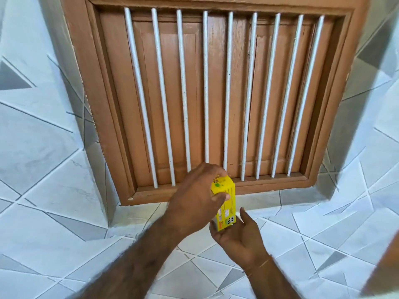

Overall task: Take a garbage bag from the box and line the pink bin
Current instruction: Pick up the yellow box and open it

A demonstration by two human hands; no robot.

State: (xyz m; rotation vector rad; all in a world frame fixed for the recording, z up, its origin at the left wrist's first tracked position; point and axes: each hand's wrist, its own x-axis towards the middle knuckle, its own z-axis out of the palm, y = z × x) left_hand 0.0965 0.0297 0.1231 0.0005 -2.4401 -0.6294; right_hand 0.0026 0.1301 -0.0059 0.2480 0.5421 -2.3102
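**Fingers on a yellow box, tiled sill below a barred window**

Fingers (220, 197) of the left hand (194, 197) wrapped over the upper end of a yellow box (226, 203), thumb pressed on its front face. Right hand (239, 240) beneath, palm up and loosely spread, cupping the lower end, one fingertip raised beside the right edge. Box held nearly upright, tilted slightly, printed labels near its bottom, a green mark near its top; print too blurred to read. Both forearms bare, a thin band at the right wrist.

Below and around the hands, a white tiled surface (64, 244) crossed by thin dark lines and grey triangular patches. Same tiling climbing the walls at left and right. Just behind the box, a narrow white sill (269, 201).

Farther back, a brown wooden window frame (82, 72) set into the wall, closed brown shutters (168, 93) within, nine white vertical bars (183, 83) in front of them. Paint chipped at the frame's lower left corner. Blurred brown shape at the right edge, not identifiable.
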